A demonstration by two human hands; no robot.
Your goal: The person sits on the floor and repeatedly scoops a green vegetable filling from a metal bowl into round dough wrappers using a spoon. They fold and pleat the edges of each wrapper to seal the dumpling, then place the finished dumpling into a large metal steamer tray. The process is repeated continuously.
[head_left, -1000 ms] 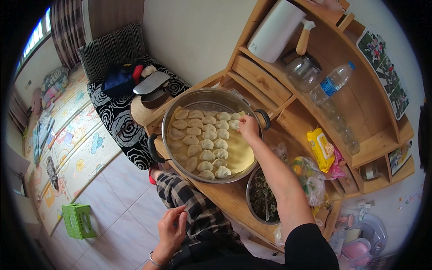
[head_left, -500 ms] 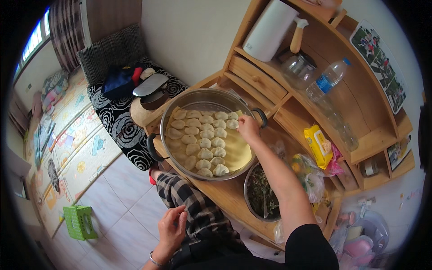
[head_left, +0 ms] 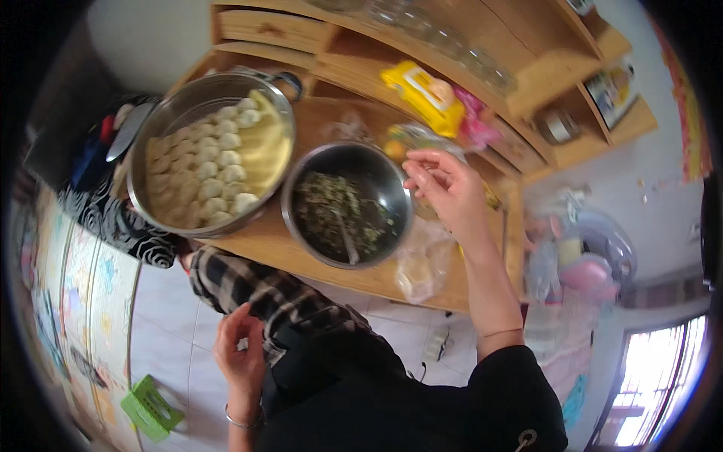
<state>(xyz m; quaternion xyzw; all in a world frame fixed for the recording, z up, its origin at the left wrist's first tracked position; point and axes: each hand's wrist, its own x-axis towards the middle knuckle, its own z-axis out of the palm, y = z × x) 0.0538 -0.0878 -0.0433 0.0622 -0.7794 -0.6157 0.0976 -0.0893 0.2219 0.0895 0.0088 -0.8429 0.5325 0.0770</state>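
Note:
My right hand (head_left: 446,190) is raised just right of a steel bowl (head_left: 388,177), fingers loosely bent and apart, with nothing visible in them. Chopped green filling (head_left: 324,200) lies in the bowl, and a spoon (head_left: 348,241) is stuck into it. To the left stands a wide steel pot (head_left: 132,177) holding rows of pale dumplings (head_left: 205,167). A yellow liner (head_left: 269,143) shows bare along the pot's right side. My left hand (head_left: 239,343) hangs low near my plaid-covered leg, fingers loosely curled and apart, holding nothing visible.
A crumpled clear plastic bag (head_left: 422,260) lies right of the bowl on the wooden desk (head_left: 297,252). Behind are a yellow wipes packet (head_left: 423,96) and a wooden shelf unit (head_left: 350,56). On the floor at lower left is a green stool (head_left: 151,407).
My right hand has left the dumplings in the pot and moved right, past the bowl. The view has swung right, so pot and bowl sit further left. My left hand stays low.

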